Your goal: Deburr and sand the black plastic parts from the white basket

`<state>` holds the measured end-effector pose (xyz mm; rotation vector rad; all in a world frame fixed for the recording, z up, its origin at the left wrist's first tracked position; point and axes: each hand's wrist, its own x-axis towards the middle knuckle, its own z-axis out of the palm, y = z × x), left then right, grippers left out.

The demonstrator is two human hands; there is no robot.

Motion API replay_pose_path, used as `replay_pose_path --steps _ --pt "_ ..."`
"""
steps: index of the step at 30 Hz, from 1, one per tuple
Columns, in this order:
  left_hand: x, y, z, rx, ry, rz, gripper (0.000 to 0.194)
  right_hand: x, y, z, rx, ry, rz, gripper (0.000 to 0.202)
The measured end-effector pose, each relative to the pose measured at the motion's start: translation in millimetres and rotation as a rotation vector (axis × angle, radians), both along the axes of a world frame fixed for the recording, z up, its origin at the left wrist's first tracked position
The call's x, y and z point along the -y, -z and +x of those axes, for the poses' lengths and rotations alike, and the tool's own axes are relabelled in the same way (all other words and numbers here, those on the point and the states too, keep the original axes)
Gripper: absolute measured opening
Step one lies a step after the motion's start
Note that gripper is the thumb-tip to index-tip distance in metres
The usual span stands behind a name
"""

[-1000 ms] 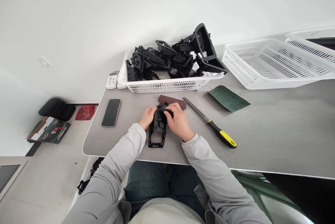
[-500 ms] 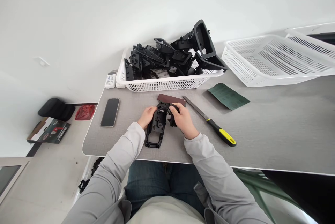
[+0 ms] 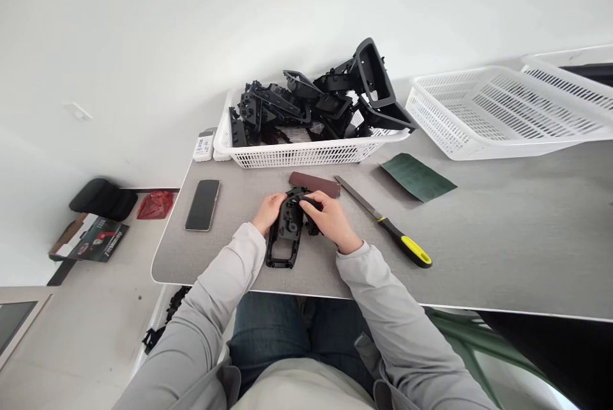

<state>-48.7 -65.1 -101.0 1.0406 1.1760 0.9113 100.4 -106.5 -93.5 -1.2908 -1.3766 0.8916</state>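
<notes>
the black plastic frame (image 3: 288, 229) lies lengthwise on the counter (image 3: 502, 237) in front of me, far end between my hands. my left grip (image 3: 269, 213) clasps its far left edge; my right grip (image 3: 332, 217) pinches a dark piece (image 3: 310, 203) at the far right corner, though i can't tell whether that is separate or joined on. it looks light and fairly stiff, smooth enough to slip a little, its small clips likely fragile, so i judge the thick outer rim the safest hold. a maroon strip (image 3: 313, 183) lies just beyond, a file (image 3: 389, 228) and a green sheet (image 3: 418, 177) to the right, a phone (image 3: 202, 205) to the left. farther off, a white basket (image 3: 297, 158) holds more black parts (image 3: 297, 103).
</notes>
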Motion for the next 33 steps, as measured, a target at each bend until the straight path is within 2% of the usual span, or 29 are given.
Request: replay_pose_path --steps 5,11,14,17,23,28,33 --pt "1 -1.1 1 0.048 -0.010 -0.025 0.027 1 -0.2 0 0.024 -0.024 0.064 0.019" --pt "5 -8.4 2 0.246 -0.124 -0.079 0.024 1 -3.7 -4 -0.433 0.080 -0.212 0.038" --pt "6 -10.2 1 0.297 -0.103 -0.059 0.026 6 -11.9 -8 -0.557 -0.068 -0.332 0.042" --pt "5 -8.1 0 0.294 -0.067 0.023 0.029 10 -19.0 -11 -0.613 -0.151 -0.354 0.041" --pt "2 -9.6 -6 0.112 -0.216 0.376 0.023 9 -17.3 -8 -0.592 -0.037 -0.283 0.041" --pt "11 -23.0 -13 -0.091 -0.105 0.609 0.018 8 -13.9 -6 -0.494 0.005 -0.182 0.040" --pt "18 -32.3 -19 -0.102 -0.025 0.680 0.026 13 -19.3 -5 -0.347 0.010 -0.091 0.033"
